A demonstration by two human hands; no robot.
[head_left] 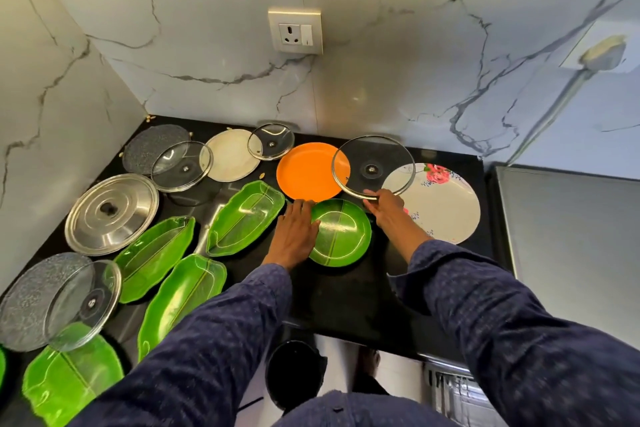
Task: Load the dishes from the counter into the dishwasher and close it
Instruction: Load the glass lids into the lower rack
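Observation:
A round green plate (343,236) lies on the black counter (346,295). My left hand (294,230) rests flat on its left rim, fingers straight. My right hand (386,206) pinches the near rim of a large glass lid (373,166), which lies tilted over an orange plate (308,172) and a floral plate (446,208). Several green leaf-shaped dishes, such as the one (246,217) just left of my left hand, lie across the counter's left half.
A steel lid (111,213), two more glass lids (182,166) (270,141), a cream plate (230,154) and grey textured plates (149,146) fill the back left. Another glass lid (85,303) sits front left. A grey appliance top (571,236) borders the right.

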